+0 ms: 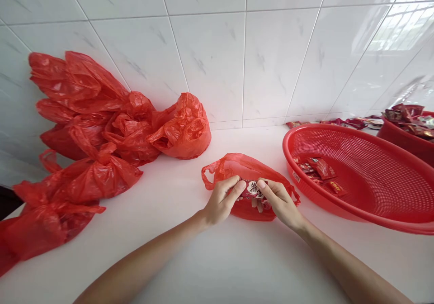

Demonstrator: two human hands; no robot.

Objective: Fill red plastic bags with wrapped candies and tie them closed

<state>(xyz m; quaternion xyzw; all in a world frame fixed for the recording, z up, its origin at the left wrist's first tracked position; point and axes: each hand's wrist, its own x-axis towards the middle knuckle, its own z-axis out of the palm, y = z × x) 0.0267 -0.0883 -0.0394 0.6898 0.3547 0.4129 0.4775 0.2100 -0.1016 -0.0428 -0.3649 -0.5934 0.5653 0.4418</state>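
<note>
Right at the center of the head view, gripping a dark red packet (252, 189) with white patches and dark lettering, the left hand (222, 200) at one end and the right hand (280, 200) at the other. Both clamped on it with thumbs on the near face, close together but with a gap between. Held over an open bag (239, 161), red and thin, resting on the white table (162, 240) with a handle loop spread to the left. Inside that, just below the grip, something pink and red, too small and too hidden to name.

To the right, just beside, a red basket (290, 143), wide, oval and perforated. Within it, a small pile of red packets (320, 170), some with pale or yellow print, gathered toward the left end; bare red bottom across much of the rest. Behind, at the far right, a red tub (400, 136), filled to the rim with wrapped pieces (412, 121) in red, brown and silver. Strewn along the foot of the tiled wall (210, 64), behind the basket, more loose wrappers (356, 123).

Over to the left, crowded together, several red bags (101, 127), some bunched and knotted at the top, bulging, with contents impossible to make out through the crinkled plastic.
</note>
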